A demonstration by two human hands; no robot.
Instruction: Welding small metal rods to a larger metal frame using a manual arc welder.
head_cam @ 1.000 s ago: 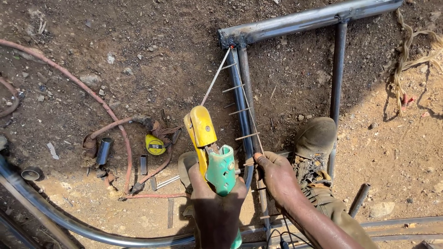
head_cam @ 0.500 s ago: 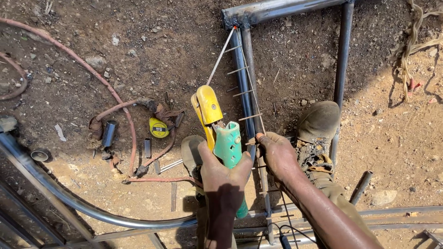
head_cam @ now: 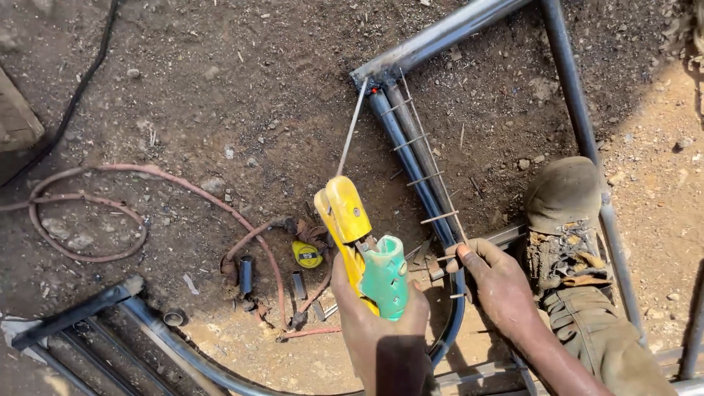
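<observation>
**Tacking the corner of a pipe frame: keeping the rod and the work steady**

The left hand [head_cam: 381, 323] was clenched around a yellow and green electrode holder [head_cam: 363, 246], and a thin welding rod [head_cam: 350, 130] ran up from its nose to the corner joint [head_cam: 374, 79] of the steel pipe frame [head_cam: 440, 33], which lay on the dirt ground [head_cam: 183, 88]. The rod tip sat at or just short of the joint; whether it touched could not be told. The right hand [head_cam: 499, 286] was closed on a short rod piece [head_cam: 446, 258] at the lower end of two parallel pipes [head_cam: 414, 158], which carried several small cross rods like rungs. A worn boot [head_cam: 563, 198] stood on the right-hand pipe of the frame, seemingly pinning it.

To do this step well, the holder probably needed a firm, low grip, since a long rod wavers at its tip. The rod looked best kept leaning toward the joint, not flat along the pipe. The right hand's fingers lay on metal joined to the work, so heat and spatter were a risk; bare skin made that worse. The boot's weight appeared useful and worth keeping.

A reddish cable [head_cam: 169, 183] looped over the ground to the left, with a yellow tape measure [head_cam: 306, 254] beside the holder.
</observation>
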